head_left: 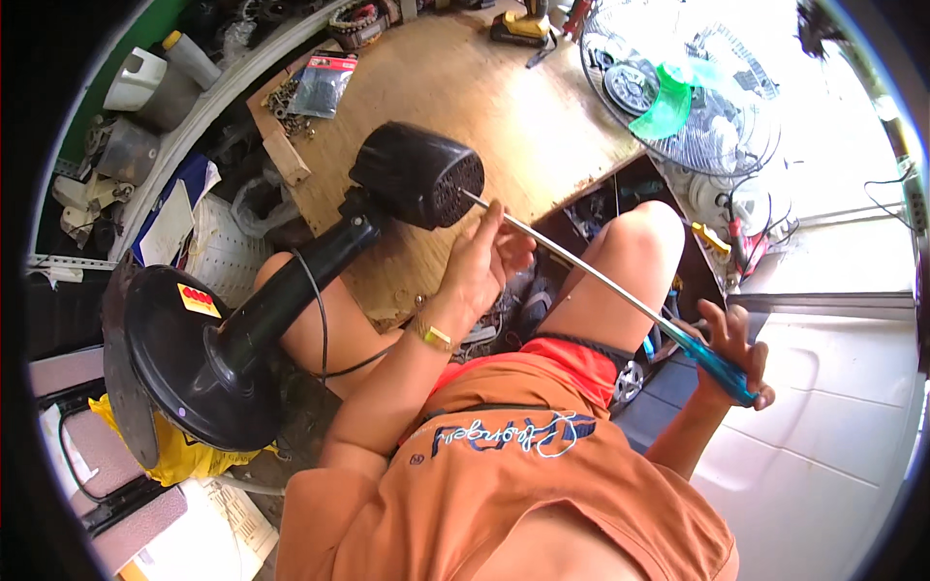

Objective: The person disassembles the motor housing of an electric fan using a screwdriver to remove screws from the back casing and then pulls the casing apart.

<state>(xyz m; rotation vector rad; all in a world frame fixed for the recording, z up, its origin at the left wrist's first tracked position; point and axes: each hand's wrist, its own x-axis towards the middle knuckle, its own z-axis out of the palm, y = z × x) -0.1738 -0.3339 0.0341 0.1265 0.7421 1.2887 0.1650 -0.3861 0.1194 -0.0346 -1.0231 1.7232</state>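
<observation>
Head view: beyond the black motor housing, a plywood board, with a clear packet and loose metal hardware to the housing's far left. Far to its right, a wire fan guard and a green blade; well beyond it, a yellow-and-black power tool. Nearer and left of the housing, a round base beside a yellow bag; between base and housing, a slanting neck. Below the housing, a thin cord looping close to the left forearm.

Housing just beyond and left of the left hand, fingertips pinched around a screwdriver near its tip, at the housing's grille; depth of entry impossible to tell. Well right of the housing, right hand curled loosely about the screwdriver's handle.

Glossy, rounded black casing with perforated end face; long, straight metal shaft; shiny blue handle; pale, worn wood.
</observation>
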